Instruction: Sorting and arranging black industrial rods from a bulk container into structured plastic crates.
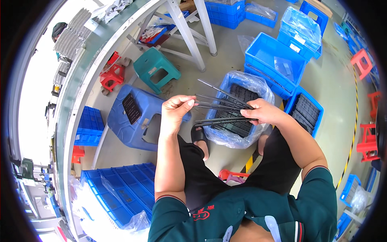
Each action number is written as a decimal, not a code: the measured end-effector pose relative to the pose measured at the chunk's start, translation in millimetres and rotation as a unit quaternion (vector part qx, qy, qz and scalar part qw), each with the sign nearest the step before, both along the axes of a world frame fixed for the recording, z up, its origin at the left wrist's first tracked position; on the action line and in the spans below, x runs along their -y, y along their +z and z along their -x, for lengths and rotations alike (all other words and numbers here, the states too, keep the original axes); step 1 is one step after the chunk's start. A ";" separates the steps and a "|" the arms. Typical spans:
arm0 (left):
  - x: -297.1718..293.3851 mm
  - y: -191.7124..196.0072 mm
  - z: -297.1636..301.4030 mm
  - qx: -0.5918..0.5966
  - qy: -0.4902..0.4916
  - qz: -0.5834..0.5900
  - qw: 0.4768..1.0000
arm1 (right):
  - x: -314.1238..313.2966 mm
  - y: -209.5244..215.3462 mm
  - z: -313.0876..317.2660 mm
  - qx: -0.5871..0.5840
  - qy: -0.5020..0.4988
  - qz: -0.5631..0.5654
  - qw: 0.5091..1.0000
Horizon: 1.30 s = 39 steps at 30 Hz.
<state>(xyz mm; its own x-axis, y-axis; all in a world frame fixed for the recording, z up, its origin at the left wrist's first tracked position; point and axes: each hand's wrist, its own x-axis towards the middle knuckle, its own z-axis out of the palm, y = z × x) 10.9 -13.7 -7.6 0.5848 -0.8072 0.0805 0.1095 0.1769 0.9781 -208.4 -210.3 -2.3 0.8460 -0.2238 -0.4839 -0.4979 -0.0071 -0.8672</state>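
In front of me my right hand point(262, 112) is closed on a bunch of thin black strips point(219, 120), which fan out leftward from its fingers. My left hand point(176, 111) pinches the left end of one or more of them between thumb and fingertips; exactly how many I cannot tell. Below the hands, between my feet, a blue bin lined with a clear plastic bag point(264, 84) holds rows of similar black strips point(242, 92). To the left a flat black slotted piece point(132, 109) lies on a blue stool point(117, 126).
A green stool point(151, 64) and a red stool point(112, 76) stand by the workbench point(86, 68) at left. Blue crates point(274, 56) are stacked at far right, next to a bin of black parts point(319, 109). More blue crates point(121, 189) stand near left.
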 end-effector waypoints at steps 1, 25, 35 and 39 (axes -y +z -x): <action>-0.3 1.3 2.0 0.012 -0.001 -0.001 1.000 | 0.4 -0.6 0.2 -0.004 0.008 0.014 1.000; -3.0 -1.9 -7.9 0.007 -0.004 -0.027 1.000 | -5.7 1.9 -2.1 0.009 0.061 0.057 0.996; -1.3 -7.6 -4.8 -0.072 -0.003 0.032 0.997 | -6.8 -2.8 0.5 0.030 0.075 0.102 0.992; -2.5 -4.3 -5.2 -0.220 -0.070 0.086 0.969 | -5.0 1.7 1.8 0.031 0.084 0.086 0.992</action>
<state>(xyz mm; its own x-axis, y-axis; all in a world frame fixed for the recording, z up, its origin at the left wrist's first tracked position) 16.1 -11.2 -11.9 0.4785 -0.8780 -0.0111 0.5440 0.2864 0.7887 -210.2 -205.2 -0.6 0.9057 -0.1520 -0.3958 -0.4221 -0.2368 -0.8751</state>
